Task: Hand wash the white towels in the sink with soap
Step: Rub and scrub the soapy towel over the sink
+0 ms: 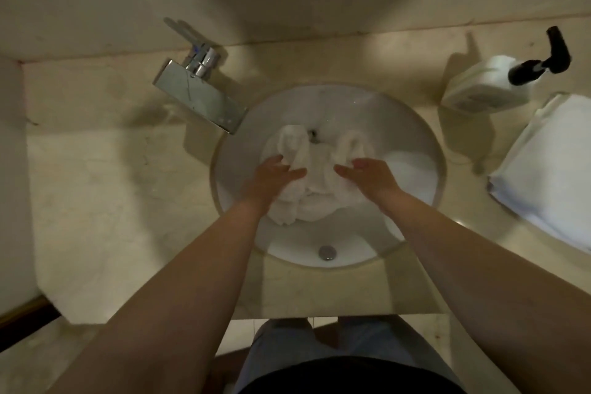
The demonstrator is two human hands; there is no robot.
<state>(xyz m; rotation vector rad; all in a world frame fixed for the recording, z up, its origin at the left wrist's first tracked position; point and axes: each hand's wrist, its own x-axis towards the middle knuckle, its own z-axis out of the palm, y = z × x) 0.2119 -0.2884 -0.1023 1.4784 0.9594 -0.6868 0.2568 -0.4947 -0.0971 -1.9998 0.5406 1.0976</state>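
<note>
White terry towel (315,174) lies bunched in the middle of the sink (415,137), just in front of its drain. Left hand (271,177) and right hand (372,176) press on either side of it, fingers nearly straight, gripping nothing. Soaked, it should feel heavy, limp and slippery; gathering a thick fold beats pinching an edge.

Both hands, left (275,177) and right (371,176), press flat on bunched white towels (315,176) in the sink (243,150)
</note>
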